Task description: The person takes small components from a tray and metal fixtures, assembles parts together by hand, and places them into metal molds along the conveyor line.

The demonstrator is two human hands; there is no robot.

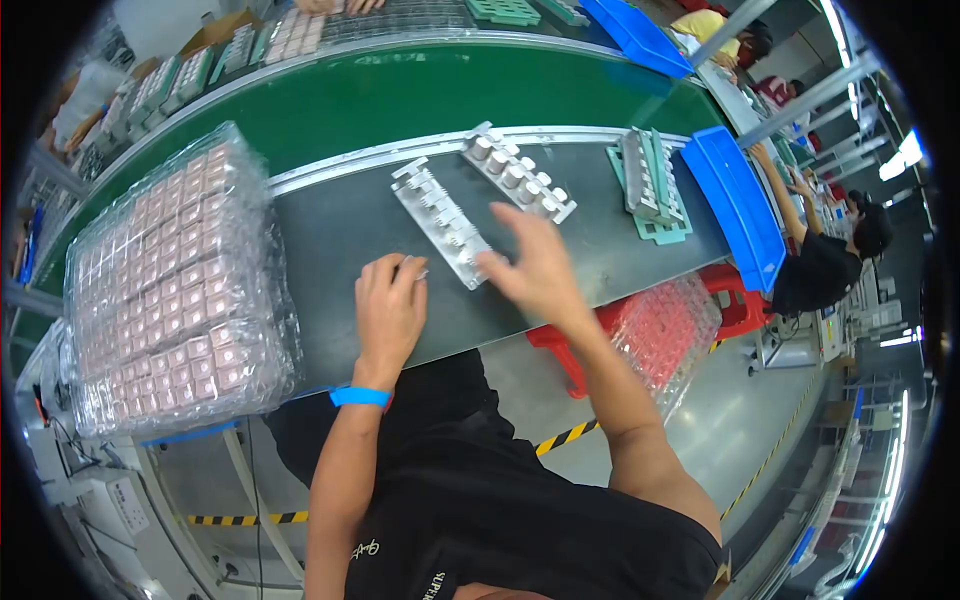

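My left hand rests on the dark work surface with its fingers curled together. A small pale bit shows at its fingertips, too small to name. My right hand is open, thumb and fingers spread, its thumb at the near end of a silver slotted fixture strip; I cannot tell whether they touch. Beyond that hand lies a second silver strip carrying several white, rounded pieces. Both strips lie at a slant, side by side and apart.
Plastic-wrapped trays of pinkish square pieces stand at the left. On the right are green racks, a blue bin and a red stool bearing a wrapped stack. A green conveyor runs behind; other people work nearby.
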